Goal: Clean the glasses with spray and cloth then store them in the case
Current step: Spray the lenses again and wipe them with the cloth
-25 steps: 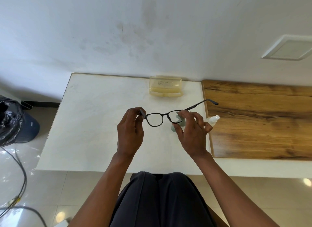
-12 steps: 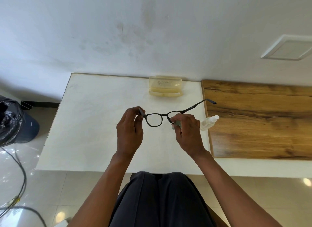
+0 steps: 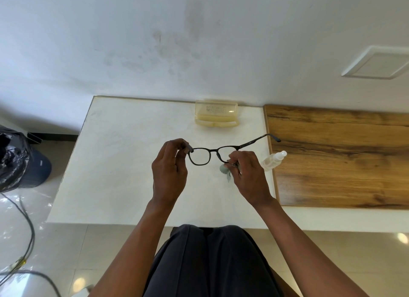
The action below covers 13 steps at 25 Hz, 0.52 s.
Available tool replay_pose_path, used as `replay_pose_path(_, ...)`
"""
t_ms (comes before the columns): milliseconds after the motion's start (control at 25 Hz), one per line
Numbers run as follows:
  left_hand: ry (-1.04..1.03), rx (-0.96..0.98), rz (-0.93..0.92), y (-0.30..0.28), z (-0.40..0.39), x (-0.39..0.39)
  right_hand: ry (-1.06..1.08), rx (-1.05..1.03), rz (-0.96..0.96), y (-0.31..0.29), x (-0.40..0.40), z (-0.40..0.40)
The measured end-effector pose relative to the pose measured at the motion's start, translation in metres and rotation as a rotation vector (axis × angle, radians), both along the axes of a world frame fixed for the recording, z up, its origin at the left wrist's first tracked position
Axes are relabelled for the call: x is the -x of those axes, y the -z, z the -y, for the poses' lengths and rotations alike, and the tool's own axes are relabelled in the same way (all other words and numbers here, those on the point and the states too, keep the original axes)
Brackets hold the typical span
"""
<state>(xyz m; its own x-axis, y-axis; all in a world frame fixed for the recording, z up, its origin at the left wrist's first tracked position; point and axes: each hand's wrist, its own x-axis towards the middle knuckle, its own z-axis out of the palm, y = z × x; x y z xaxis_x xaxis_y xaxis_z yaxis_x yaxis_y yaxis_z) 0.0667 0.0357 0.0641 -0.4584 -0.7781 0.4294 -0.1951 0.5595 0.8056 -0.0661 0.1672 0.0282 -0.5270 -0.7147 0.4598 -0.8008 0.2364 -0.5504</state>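
Above the white tabletop [image 3: 124,164], I see the glasses [image 3: 210,155] held up in the air between both hands. My left hand [image 3: 169,170] pinches the frame's left end between thumb and fingertips, closed tight on the hinge corner. My right hand [image 3: 249,175] is closed around the right lens, with the pale green cloth [image 3: 224,169] pressed against it; a crumpled corner of the cloth hangs out below the fingers. That lens is mostly hidden behind the fingers, while the left lens is clear to see through. One temple arm [image 3: 260,139] is unfolded and reaches out to the right and away from me, its tip over the seam where the tabletop meets the wooden board [image 3: 343,159]. I cannot tell how the other temple arm stands, since my left hand covers it.

Just beside my right hand, the small clear spray bottle [image 3: 273,160] lies on its side at the tabletop's right edge, its white cap pointing onto the wooden board. At the far edge against the wall, well apart from the hands, the yellowish translucent case [image 3: 217,113] sits with its lid raised. On the floor to the left stands a bin with a black bag [image 3: 13,161].
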Motion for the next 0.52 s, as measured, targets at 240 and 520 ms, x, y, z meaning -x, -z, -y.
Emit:
replay_pose_path(240,-0.009,-0.031,0.007,0.002,-0.001,-0.002,0.015,-0.010,0.056,0.000,-0.001,-0.006)
replay_pose_path(520,-0.038,-0.076,0.015,0.006,-0.001,-0.004,0.257,0.088,0.441,-0.001,-0.015,-0.011)
